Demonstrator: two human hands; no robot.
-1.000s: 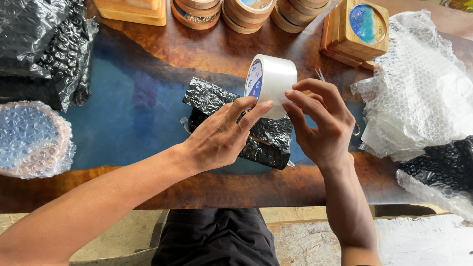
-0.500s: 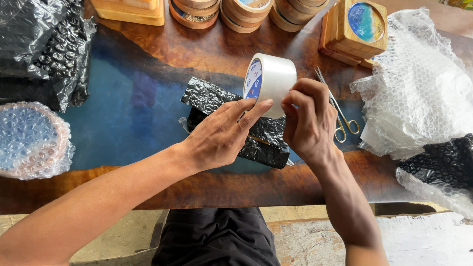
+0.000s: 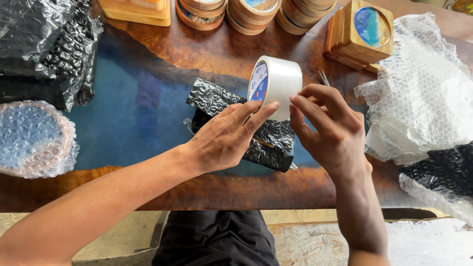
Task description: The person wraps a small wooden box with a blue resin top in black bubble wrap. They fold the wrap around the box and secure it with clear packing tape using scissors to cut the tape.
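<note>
Above black bubble-wrapped parcel (image 3: 256,133): clear tape roll (image 3: 276,83), upright, both hands (image 3: 276,133) pinching it.

Bright even daylight, soft shadows, sharp focus, slight edge distortion.
</note>
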